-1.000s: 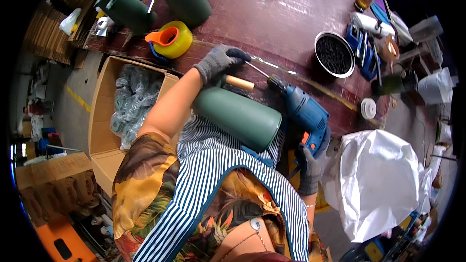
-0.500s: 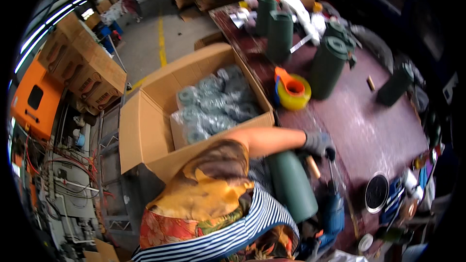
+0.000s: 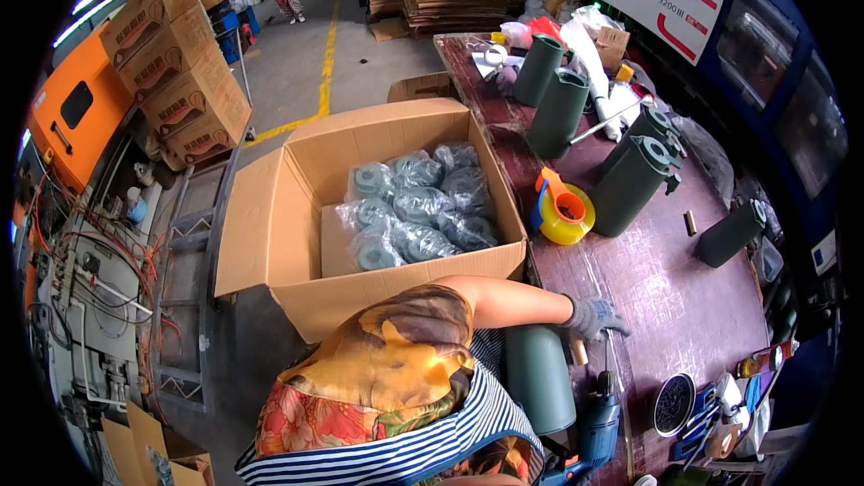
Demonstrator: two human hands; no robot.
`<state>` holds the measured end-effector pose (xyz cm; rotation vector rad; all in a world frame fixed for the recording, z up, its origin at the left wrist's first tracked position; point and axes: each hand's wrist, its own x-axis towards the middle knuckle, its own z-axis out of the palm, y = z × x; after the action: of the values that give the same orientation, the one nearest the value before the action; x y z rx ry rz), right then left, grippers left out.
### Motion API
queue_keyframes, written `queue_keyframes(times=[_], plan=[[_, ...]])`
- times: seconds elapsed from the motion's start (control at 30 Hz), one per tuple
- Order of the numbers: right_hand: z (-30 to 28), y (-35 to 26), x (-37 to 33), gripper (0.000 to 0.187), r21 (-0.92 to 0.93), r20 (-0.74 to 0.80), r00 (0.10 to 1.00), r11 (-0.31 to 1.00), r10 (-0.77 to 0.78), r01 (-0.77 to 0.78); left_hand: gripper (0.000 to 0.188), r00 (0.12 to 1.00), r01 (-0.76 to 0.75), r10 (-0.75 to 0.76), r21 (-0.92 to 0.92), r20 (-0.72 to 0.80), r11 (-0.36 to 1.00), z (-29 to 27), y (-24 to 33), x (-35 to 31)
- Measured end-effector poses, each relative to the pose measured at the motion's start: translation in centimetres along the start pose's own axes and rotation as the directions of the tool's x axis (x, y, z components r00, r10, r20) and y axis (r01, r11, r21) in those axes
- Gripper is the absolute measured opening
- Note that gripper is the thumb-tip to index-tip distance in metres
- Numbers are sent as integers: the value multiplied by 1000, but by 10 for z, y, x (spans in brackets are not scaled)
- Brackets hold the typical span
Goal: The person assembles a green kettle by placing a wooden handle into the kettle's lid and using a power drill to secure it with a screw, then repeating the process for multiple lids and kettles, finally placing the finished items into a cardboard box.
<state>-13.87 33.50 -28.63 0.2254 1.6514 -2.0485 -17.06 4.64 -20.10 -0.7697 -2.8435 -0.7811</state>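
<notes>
The open carton (image 3: 409, 272) to the left of my left forearm contains round, grey-green pieces (image 3: 419, 205) in clear plastic wrapping. The round bowl (image 3: 662, 430) on the table holds dark contents, too small to identify. My gloved left hand (image 3: 598, 317) is at the tip of the long bit on the drill (image 3: 598, 432), fingers bent; I cannot tell whether they pinch the bit. My right hand is not clearly shown; I cannot tell its state. The green cylinder (image 3: 540, 382) lies on its side below my left wrist, left of the drill. Its surface is smooth and matte. The drill housing is blue, its chuck dark.
</notes>
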Motion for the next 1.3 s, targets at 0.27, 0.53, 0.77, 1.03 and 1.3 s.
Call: queue_keyframes(times=[0.27, 0.53, 0.77, 1.03, 1.3], plan=[[35, -42, -50, 56, -136, 67, 997, 990, 33, -23, 46, 982, 125, -114, -68, 148, 990, -51, 27, -76], [66, -68, -90, 55, -311, 125, 967, 916, -223, 251, 41, 979, 150, -107, -260, 173, 954, -46, -16, -76], [64, -61, -77, 61, -271, 136, 980, 946, -144, 177, 46, 993, 105, -65, -454, 103, 885, -35, -25, -80], [71, -58, -70, 58, -285, 147, 980, 943, -132, 170, 41, 935, 340, -283, -308, 215, 888, -50, -3, -88], [10, -20, -207, 47, -3, -126, 962, 970, -242, 243, 52, 941, 306, -228, -339, 252, 890, -83, 24, -76]])
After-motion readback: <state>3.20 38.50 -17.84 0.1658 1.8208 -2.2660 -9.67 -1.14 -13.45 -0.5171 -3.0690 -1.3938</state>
